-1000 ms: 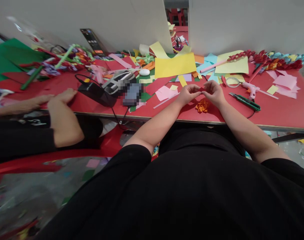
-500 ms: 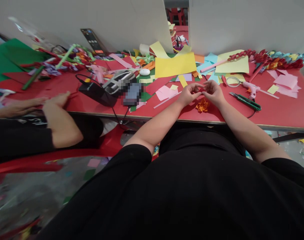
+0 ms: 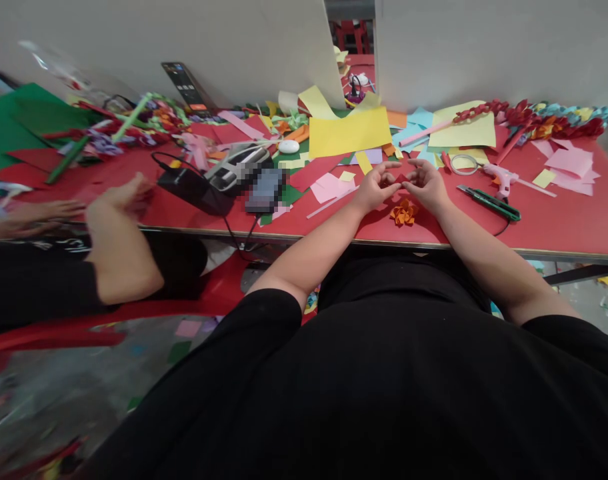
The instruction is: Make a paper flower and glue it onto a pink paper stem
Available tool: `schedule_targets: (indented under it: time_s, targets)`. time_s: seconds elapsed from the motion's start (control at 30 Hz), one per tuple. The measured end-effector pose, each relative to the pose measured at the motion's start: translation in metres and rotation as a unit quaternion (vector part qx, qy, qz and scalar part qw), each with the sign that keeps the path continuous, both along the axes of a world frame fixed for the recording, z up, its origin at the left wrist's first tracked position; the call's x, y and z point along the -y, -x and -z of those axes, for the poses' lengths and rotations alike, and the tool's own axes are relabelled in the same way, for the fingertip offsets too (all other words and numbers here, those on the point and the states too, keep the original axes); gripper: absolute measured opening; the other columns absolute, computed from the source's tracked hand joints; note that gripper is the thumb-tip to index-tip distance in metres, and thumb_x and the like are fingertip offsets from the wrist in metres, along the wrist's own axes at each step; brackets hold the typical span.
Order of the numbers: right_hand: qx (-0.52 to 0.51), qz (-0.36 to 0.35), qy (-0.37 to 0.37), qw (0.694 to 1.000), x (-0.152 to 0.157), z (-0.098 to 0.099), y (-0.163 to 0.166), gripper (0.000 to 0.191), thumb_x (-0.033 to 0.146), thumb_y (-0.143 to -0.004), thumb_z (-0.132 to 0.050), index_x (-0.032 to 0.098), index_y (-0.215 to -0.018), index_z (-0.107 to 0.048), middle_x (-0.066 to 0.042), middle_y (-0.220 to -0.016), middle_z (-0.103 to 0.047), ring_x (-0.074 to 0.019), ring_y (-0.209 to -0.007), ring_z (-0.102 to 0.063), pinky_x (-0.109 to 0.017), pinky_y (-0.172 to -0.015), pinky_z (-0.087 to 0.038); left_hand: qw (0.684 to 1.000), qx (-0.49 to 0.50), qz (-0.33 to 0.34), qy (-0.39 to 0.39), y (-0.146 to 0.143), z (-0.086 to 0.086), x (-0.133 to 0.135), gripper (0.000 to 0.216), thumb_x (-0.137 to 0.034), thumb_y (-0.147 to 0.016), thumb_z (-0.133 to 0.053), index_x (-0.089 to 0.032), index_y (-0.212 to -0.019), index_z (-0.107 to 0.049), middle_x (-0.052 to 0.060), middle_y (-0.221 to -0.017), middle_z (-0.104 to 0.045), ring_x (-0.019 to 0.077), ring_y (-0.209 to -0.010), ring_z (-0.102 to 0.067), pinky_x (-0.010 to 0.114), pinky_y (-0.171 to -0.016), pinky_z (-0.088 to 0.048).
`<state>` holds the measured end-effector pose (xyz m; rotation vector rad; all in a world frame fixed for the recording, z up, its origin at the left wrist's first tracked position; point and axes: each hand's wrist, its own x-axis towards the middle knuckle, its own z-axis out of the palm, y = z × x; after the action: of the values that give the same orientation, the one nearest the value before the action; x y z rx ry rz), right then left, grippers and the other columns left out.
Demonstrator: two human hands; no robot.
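Observation:
A small piece of red paper [image 3: 401, 179] is pinched between the fingertips of both hands, low over the red table. My left hand [image 3: 377, 187] grips it from the left side, thumb and fingers closed. From the right, my right hand [image 3: 428, 187] holds its other edge the same way. The paper's full shape is partly hidden by the fingers. Just below the hands an orange folded-paper flower [image 3: 404, 213] lies on the tabletop. Right of my right hand lie a green utility knife [image 3: 490, 203] and a pink glue gun [image 3: 504, 176].
Coloured paper sheets, such as a yellow sheet [image 3: 350, 133], spread along the back of the red table [image 3: 559, 220]. A roll of tape [image 3: 463, 164] lies by the glue gun. Left are a black box [image 3: 189, 187], a phone [image 3: 265, 190] and a co-worker's arm [image 3: 119, 247].
My hands stay nearly in place, and the red paper shows more plainly between the fingertips. At the left, the co-worker's hands have moved apart, one lifted slightly.

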<state>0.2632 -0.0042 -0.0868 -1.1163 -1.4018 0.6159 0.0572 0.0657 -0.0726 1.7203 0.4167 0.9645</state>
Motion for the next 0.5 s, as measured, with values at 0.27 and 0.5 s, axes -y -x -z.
schedule_targets:
  time_s: [0.27, 0.5]
  targets:
    - [-0.04, -0.008, 0.004, 0.999, 0.002, -0.007, -0.003, 0.062, 0.048, -0.084, -0.096, 0.031, -0.136, -0.069, -0.003, -0.104, -0.075, -0.0249, -0.099, -0.075, -0.044, -0.097, -0.07, 0.999, 0.005, 0.009, 0.042, -0.001, -0.001, 0.002, 0.042, -0.029, -0.098, -0.083, -0.024, -0.139, -0.072, 0.003, -0.094, -0.073, 0.0189, -0.09, -0.072, 0.035, -0.088, -0.06]
    - [-0.108, -0.014, 0.049, 0.993, 0.004, -0.013, -0.005, 0.05, 0.049, -0.079, -0.096, 0.03, -0.119, -0.072, 0.0, -0.091, -0.073, -0.0209, -0.085, -0.073, -0.039, -0.084, -0.069, 0.997, 0.001, -0.005, 0.076, -0.002, -0.005, 0.003, 0.034, -0.025, -0.096, -0.081, -0.02, -0.129, -0.076, 0.009, -0.111, -0.082, 0.0217, -0.101, -0.077, 0.034, -0.084, -0.061]
